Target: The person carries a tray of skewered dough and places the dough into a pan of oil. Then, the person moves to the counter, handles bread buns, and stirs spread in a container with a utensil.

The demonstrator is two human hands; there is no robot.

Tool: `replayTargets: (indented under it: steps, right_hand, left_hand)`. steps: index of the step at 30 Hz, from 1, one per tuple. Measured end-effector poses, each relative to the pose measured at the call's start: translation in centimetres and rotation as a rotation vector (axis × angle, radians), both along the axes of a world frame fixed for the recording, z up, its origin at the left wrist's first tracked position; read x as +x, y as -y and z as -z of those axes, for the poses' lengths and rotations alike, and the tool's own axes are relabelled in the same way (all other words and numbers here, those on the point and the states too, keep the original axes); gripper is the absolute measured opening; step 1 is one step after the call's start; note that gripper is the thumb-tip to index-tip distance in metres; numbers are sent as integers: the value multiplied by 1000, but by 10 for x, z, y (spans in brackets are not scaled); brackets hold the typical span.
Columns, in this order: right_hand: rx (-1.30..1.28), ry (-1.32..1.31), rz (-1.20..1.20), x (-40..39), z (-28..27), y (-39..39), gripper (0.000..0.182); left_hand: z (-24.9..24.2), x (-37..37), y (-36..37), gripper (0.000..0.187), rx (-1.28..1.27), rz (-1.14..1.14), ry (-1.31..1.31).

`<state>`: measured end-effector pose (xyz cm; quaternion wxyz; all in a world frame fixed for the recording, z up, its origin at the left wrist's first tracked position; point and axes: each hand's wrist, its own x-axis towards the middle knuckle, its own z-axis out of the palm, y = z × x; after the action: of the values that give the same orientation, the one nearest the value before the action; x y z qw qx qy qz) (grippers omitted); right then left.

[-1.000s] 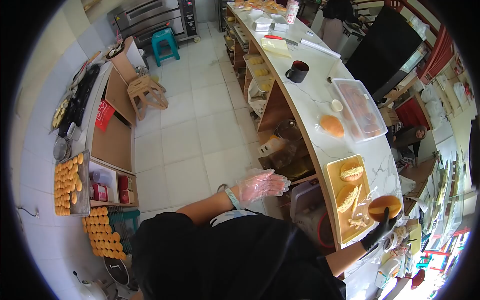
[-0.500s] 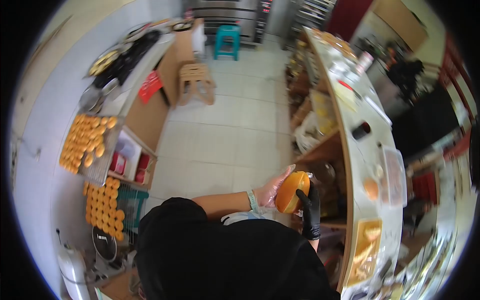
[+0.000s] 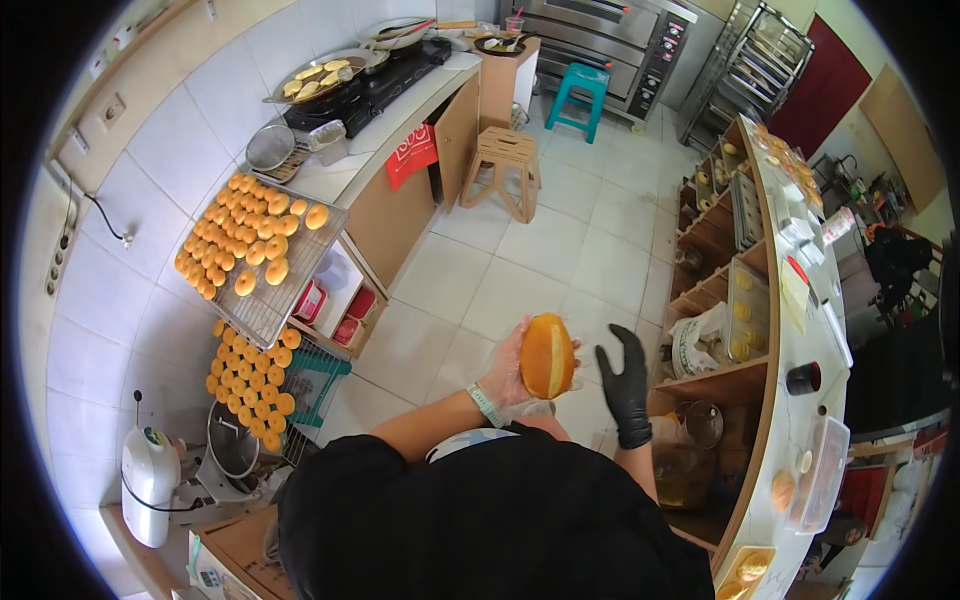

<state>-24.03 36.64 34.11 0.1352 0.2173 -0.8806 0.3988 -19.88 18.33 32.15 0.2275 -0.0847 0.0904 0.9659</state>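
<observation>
An oval golden-brown bread bun [image 3: 547,357] with a pale stripe along it rests in my left hand [image 3: 508,370], which wears a clear plastic glove. The left fingers curl round the bun's far side and are partly hidden by it. My right hand [image 3: 626,388], in a black glove, is a little to the right of the bun and apart from it. Its thumb and fingers are spread, with nothing between them.
Trays of round buns [image 3: 240,240] stand at the left. A pan [image 3: 318,80] sits on the stove. A wooden stool [image 3: 503,160] and a teal stool [image 3: 578,98] are ahead. At the right runs a counter [image 3: 795,340] with a dark cup [image 3: 803,378] and a plastic box [image 3: 822,470].
My right hand has let go of the bun and opened beside it. The bun has moved a little left in my left hand. The view has turned toward the left.
</observation>
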Motion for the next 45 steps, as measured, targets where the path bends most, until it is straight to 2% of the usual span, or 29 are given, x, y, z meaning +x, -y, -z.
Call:
replayTargets:
  steps: [6,9,12,14,16,19,21,24,27,30,33,37,40,43,45]
  right_hand:
    - [-146,98,233,-88,14,-51,22]
    - [-215,192,272,-141,59,-77,25]
    - [-128,240,247,-184,55,-66,26]
    - [-134,212,156,-221,48,-47,25]
    - [-92,117,63,-252,32,-27,23]
    - [-54,113,-57,-292,6,8,21]
    - [-14,101,-149,-315,10,31,20]
    - [58,153,-327,-349,41,78,21]
    - [75,278,-569,-372,54,140,20]
    - [147,272,-722,-400,48,221,22]
    - [141,206,-848,-427,39,304,23]
    - [68,204,-984,-455,21,406,24]
    - [69,324,-1016,-478,26,462,25]
    - [13,355,-807,-523,42,513,28]
    - [-235,190,-741,-592,86,565,36]
  left_hand:
    - [15,-33,33,56,16,-152,25]
    - [22,-62,48,58,14,-231,34]
    - [12,-97,60,58,9,-323,27]
    - [22,-123,72,60,-16,-374,-2]
    - [14,-151,83,61,-41,-429,12]
    - [4,-184,90,59,-41,-522,77]
    - [1,-201,99,60,-5,-581,113]
    - [17,-213,121,60,30,-676,62]
    - [32,-215,162,59,4,-820,128]
    - [31,-222,213,59,52,-968,208]
    - [22,-236,266,59,-59,-1064,215]
    - [8,-265,330,61,-84,-1078,223]
    - [-1,-288,362,62,-104,-1069,201]
    - [-1,-309,386,61,-146,-1105,189]
    - [-2,-322,398,60,-172,-1156,215]
